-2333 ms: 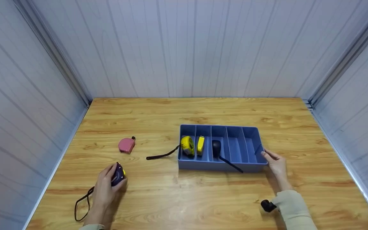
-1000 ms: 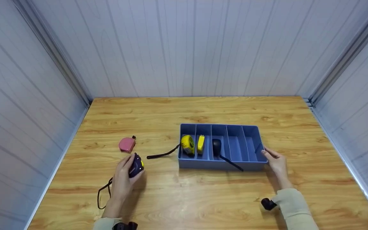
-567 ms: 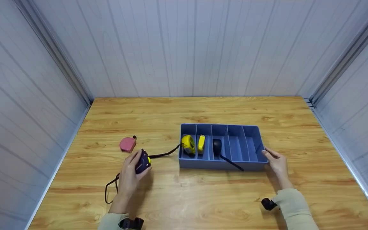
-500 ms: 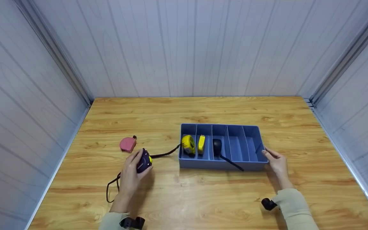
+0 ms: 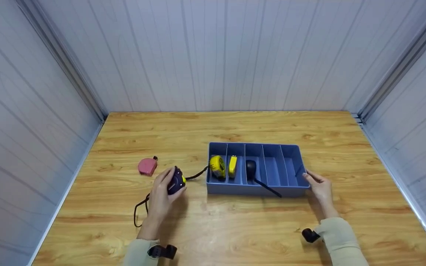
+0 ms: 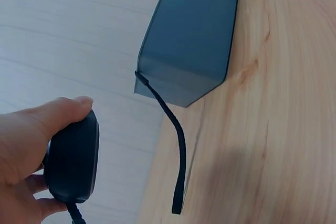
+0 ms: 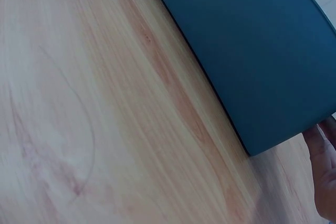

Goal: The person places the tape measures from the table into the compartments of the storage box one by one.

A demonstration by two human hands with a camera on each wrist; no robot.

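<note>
Tape measure (image 5: 176,183), dark with a yellow patch, is gripped by the left hand (image 5: 160,192) over the table (image 5: 235,229), left of the blue tray (image 5: 242,190), whose right wall the right hand (image 5: 320,186) pinches. I judge a low pass could snag it on the black strap (image 6: 181,150) draped over the tray's left end. I can read no brand or label.
</note>
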